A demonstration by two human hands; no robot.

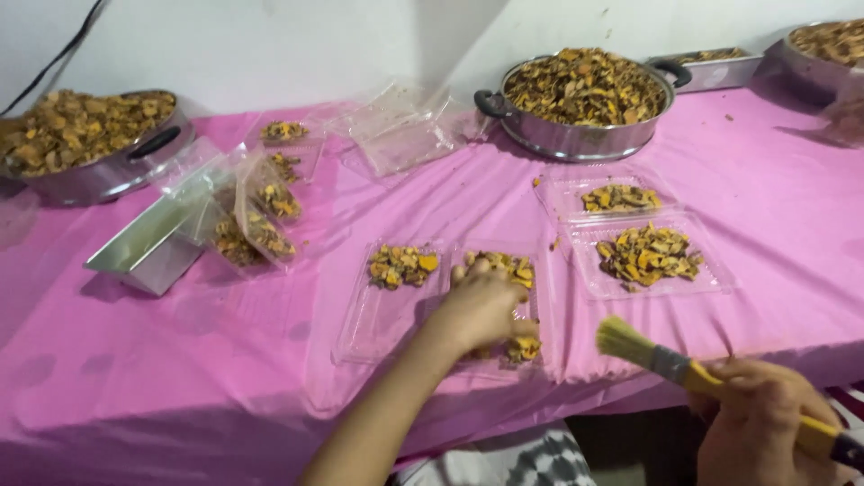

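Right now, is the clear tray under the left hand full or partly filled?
Partly filled. The clear tray under the left hand holds small piles of yellow-brown pieces at its far end; its near part is bare.

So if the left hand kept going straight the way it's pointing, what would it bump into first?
Probably the yellow-brown pieces in the clear plastic tray under the left hand, whose fingers already reach them. Depth is hard to judge.

Surface [180, 360] covered in wrinkled pink sheeting, its near edge draping into shadow. Directly behind the surface a plain white wall [270, 45], evenly lit, with a broad grey shadow near its middle. Black cable [56, 59] slants down the wall above the surface's left end.
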